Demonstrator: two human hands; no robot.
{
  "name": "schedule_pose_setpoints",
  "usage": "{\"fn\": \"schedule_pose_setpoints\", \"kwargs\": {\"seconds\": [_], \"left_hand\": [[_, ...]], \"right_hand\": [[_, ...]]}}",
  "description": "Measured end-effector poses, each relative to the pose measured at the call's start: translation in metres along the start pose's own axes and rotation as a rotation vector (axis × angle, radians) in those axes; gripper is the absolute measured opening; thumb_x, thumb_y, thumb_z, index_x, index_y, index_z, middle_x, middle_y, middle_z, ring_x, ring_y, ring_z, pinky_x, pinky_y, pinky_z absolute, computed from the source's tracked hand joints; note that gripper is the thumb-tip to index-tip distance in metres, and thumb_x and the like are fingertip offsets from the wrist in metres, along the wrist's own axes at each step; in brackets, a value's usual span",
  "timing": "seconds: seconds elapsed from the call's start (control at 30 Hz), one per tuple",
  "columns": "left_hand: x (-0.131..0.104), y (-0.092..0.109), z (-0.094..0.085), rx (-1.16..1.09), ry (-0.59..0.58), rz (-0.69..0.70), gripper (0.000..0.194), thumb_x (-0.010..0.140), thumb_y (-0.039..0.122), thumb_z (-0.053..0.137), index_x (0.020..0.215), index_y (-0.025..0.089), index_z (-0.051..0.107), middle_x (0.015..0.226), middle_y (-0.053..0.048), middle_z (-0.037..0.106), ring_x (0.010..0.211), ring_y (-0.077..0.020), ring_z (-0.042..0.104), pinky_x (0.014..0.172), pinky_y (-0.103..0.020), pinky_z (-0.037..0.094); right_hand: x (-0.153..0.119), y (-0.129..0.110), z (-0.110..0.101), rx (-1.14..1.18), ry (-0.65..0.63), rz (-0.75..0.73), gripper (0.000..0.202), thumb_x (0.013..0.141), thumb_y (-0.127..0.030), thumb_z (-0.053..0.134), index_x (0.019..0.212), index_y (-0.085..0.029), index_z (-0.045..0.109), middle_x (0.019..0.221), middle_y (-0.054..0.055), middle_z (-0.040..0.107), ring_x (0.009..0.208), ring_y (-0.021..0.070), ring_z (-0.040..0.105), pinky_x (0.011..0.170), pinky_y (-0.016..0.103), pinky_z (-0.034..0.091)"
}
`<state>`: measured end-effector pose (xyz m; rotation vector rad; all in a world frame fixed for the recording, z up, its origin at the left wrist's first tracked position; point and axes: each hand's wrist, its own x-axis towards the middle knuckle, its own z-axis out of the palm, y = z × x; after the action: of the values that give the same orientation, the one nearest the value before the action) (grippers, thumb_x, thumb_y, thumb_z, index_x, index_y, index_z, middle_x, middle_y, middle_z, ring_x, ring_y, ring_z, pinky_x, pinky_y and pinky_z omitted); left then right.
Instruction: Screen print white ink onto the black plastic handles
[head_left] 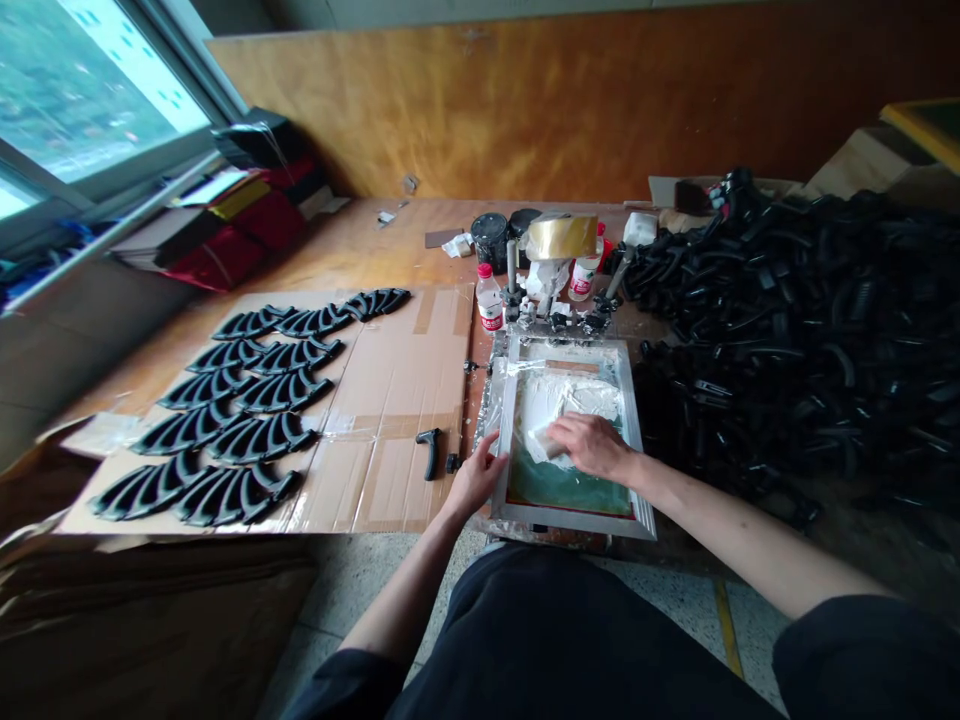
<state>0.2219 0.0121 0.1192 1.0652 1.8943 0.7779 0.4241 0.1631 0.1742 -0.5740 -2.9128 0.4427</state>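
Observation:
In front of me lies a screen printing frame with a metal border and a green mesh, its upper part smeared with white ink. My right hand is closed around a pale squeegee pressed to the inky mesh; the fingers cover part of it. At the frame's left border, my left hand grips the edge with thumb and fingers. A single black curved handle lies on the cardboard to the left of that hand. Metal clamps hold the frame's far end.
Rows of black handles fan out on the cardboard's left. A large heap of black parts covers the right side. Behind the frame stand a red-capped bottle, a roll of tape and a dark tub. Folders lie near the window.

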Motion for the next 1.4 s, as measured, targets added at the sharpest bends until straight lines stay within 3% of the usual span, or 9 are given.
{"fn": "schedule_pose_setpoints", "kwargs": {"seconds": [0.4, 0.53, 0.7, 0.8, 0.9, 1.03, 1.13, 1.3, 1.4], "left_hand": [[-0.003, 0.004, 0.001, -0.094, 0.031, -0.026, 0.055, 0.085, 0.047, 0.052, 0.134, 0.023, 0.053, 0.064, 0.004, 0.052, 0.058, -0.0119, 0.049, 0.054, -0.02, 0.035], [-0.009, 0.017, -0.009, -0.173, -0.016, -0.023, 0.06, 0.084, 0.049, 0.055, 0.138, 0.023, 0.05, 0.06, 0.005, 0.05, 0.052, -0.0101, 0.043, 0.05, -0.02, 0.033], [-0.024, 0.059, -0.037, -0.423, -0.06, 0.015, 0.064, 0.083, 0.054, 0.058, 0.139, 0.022, 0.049, 0.057, 0.005, 0.047, 0.046, -0.0082, 0.038, 0.044, -0.019, 0.03], [-0.026, 0.098, -0.053, -0.556, 0.033, 0.086, 0.054, 0.086, 0.062, 0.05, 0.116, 0.019, 0.064, 0.066, 0.0, 0.056, 0.051, -0.0099, 0.046, 0.044, -0.02, 0.036], [-0.013, 0.142, -0.065, -0.673, 0.145, 0.279, 0.051, 0.087, 0.063, 0.046, 0.108, 0.02, 0.064, 0.09, -0.005, 0.065, 0.069, -0.0134, 0.059, 0.053, -0.022, 0.046], [0.014, 0.176, -0.068, -0.775, 0.129, 0.418, 0.051, 0.09, 0.062, 0.042, 0.113, 0.02, 0.058, 0.105, -0.009, 0.066, 0.085, -0.0153, 0.065, 0.06, -0.022, 0.05], [0.014, 0.166, -0.047, -0.859, 0.157, 0.323, 0.053, 0.089, 0.063, 0.044, 0.117, 0.019, 0.053, 0.104, -0.01, 0.068, 0.082, -0.0153, 0.066, 0.058, -0.021, 0.05], [-0.025, 0.106, 0.025, -0.809, -0.296, -0.249, 0.058, 0.078, 0.066, 0.058, 0.108, 0.017, 0.058, 0.101, -0.016, 0.07, 0.081, -0.0229, 0.069, 0.056, -0.028, 0.052], [-0.036, 0.073, 0.042, -0.9, -0.225, -0.337, 0.051, 0.078, 0.064, 0.059, 0.099, 0.017, 0.057, 0.093, -0.01, 0.07, 0.079, -0.0198, 0.068, 0.061, -0.028, 0.054]], "right_hand": [[-0.022, -0.003, 0.007, 0.032, 0.053, -0.093, 0.027, 0.079, -0.004, 0.054, 0.095, -0.021, 0.068, 0.095, 0.005, 0.069, 0.089, 0.0199, 0.06, 0.076, 0.029, 0.045], [0.009, 0.003, -0.014, 0.069, 0.117, 0.101, 0.024, 0.085, -0.024, 0.064, 0.109, -0.026, 0.067, 0.096, 0.002, 0.07, 0.085, 0.0191, 0.062, 0.074, 0.029, 0.047], [0.046, 0.048, -0.074, 0.071, 0.323, 0.33, 0.056, 0.082, -0.039, 0.069, 0.135, -0.029, 0.054, 0.108, 0.005, 0.066, 0.085, 0.0198, 0.062, 0.076, 0.033, 0.049], [0.015, 0.094, -0.101, 0.14, 0.556, 0.513, 0.041, 0.09, -0.043, 0.055, 0.123, -0.019, 0.062, 0.097, 0.007, 0.066, 0.076, 0.0166, 0.061, 0.073, 0.032, 0.048], [-0.027, 0.116, -0.088, 0.173, 0.602, 0.772, 0.04, 0.096, -0.04, 0.04, 0.108, -0.011, 0.066, 0.089, 0.009, 0.067, 0.075, 0.0171, 0.059, 0.074, 0.033, 0.046], [-0.042, 0.083, -0.013, 0.216, 0.361, 0.691, 0.027, 0.089, -0.042, 0.057, 0.087, -0.017, 0.068, 0.088, 0.006, 0.067, 0.08, 0.0183, 0.06, 0.076, 0.031, 0.047], [-0.028, 0.038, 0.035, 0.064, 0.174, 0.492, 0.019, 0.085, -0.035, 0.064, 0.085, -0.017, 0.064, 0.099, 0.011, 0.064, 0.097, 0.0237, 0.059, 0.087, 0.035, 0.046], [-0.014, -0.032, 0.048, 0.006, 0.158, 0.55, 0.013, 0.094, -0.026, 0.05, 0.091, -0.016, 0.058, 0.088, 0.012, 0.064, 0.091, 0.0255, 0.058, 0.081, 0.036, 0.044], [-0.021, -0.051, 0.04, 0.111, 0.197, 0.244, 0.013, 0.095, -0.024, 0.049, 0.088, -0.019, 0.058, 0.091, 0.008, 0.064, 0.092, 0.022, 0.056, 0.084, 0.033, 0.043]]}}
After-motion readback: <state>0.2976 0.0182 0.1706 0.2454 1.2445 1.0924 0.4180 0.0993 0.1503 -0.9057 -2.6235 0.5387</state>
